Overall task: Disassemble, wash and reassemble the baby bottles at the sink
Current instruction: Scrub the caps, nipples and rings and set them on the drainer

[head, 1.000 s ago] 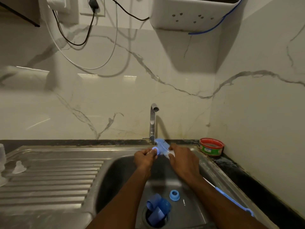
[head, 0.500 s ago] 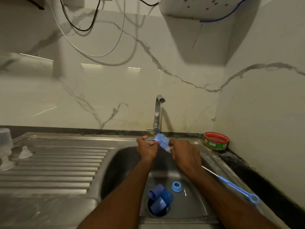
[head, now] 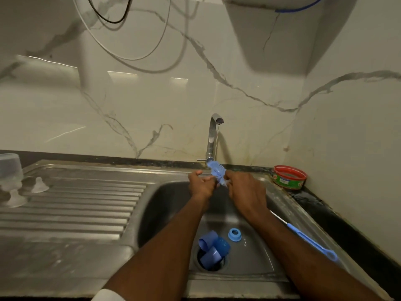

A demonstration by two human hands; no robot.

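Blue bristle brush (head: 217, 172) tilted, just below tap (head: 213, 137). Blue ring (head: 234, 234) and blue caps (head: 213, 248) lower, on basin floor. Clear teats (head: 40, 185) far left.

Left hand (head: 200, 184) hides whatever it grips; brush (head: 218, 171) stem hidden by right hand (head: 245, 191). Clear bottle (head: 9, 168) cut by left edge. White box (head: 271, 5) cropped at top. Tub (head: 289, 177) label unreadable.

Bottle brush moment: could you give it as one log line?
stage: washing | left hand: grips small part | right hand: holds bottle brush | tap: above | blue ring: in sink
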